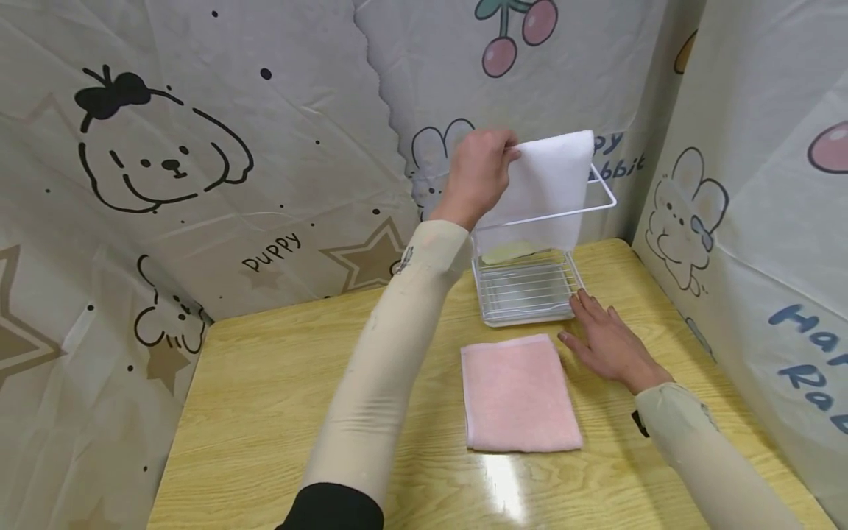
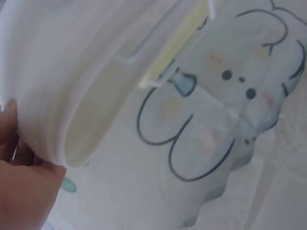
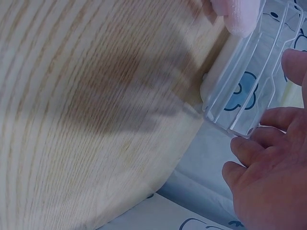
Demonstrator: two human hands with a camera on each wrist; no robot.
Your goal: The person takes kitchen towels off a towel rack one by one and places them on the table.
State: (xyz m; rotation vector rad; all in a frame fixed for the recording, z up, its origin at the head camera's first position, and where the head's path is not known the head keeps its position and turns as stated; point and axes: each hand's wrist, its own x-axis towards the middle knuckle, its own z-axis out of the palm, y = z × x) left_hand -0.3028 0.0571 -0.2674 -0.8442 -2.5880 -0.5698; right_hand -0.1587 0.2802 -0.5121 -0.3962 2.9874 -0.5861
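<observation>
My left hand (image 1: 478, 177) pinches the top corner of a folded white towel (image 1: 546, 177), which hangs down among the bars of a white wire rack (image 1: 575, 215). In the left wrist view, fingers and thumb (image 2: 29, 191) grip the towel's folded edge. My right hand (image 1: 609, 342) lies with fingers spread beside the rack's right front corner, fingertips touching or very close to it. The right wrist view also has this hand (image 3: 273, 163) against the rack (image 3: 240, 81). A folded pink towel (image 1: 520, 394) lies flat on the table in front of the rack.
Something pale yellow (image 1: 513, 252) shows low behind the white towel, partly hidden. The wooden table (image 1: 291, 412) ends at a patterned cloth wall (image 1: 278, 132) behind, with another cloth wall (image 1: 748, 243) close on the right.
</observation>
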